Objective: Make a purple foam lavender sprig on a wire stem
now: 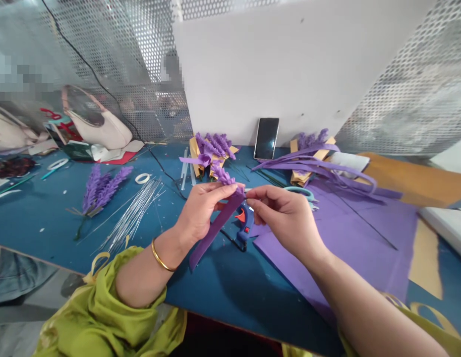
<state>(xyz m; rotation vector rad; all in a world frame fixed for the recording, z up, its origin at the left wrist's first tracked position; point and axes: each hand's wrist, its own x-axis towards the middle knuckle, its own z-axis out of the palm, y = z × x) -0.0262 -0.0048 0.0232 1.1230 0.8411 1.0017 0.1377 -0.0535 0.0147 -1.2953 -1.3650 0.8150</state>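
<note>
The purple artificial flower spike [223, 176] is between the two hands, above the blue table [141, 267], and its small petals point up and away from the person. The left hand [199, 210] holds it near its lower part, with the thumb closed against the bent fingers. A flat purple strip [215, 230] hangs from this same place, slanting down toward the person, to the right of the left palm.

The right hand [282, 213] is at the right side of the spike. Its thumb and index finger are pressed together in a pinch, at the upper end of the strip. If they pinch the strip's edge or a thin stem, I cannot tell, because it is too small.

Just below the hands, the blue glue gun [246, 228] is on the table. The teal-handled scissors [304, 193] lie behind the right hand, partly hidden by it. The large purple sheet [368, 243] extends under the right forearm, and several loose purple strips [308, 162] lie beyond it. To the left of the left hand there are a bundle of thin wires [136, 213], a white tape roll [143, 178] and a finished-looking purple flower bunch [102, 191].
</note>
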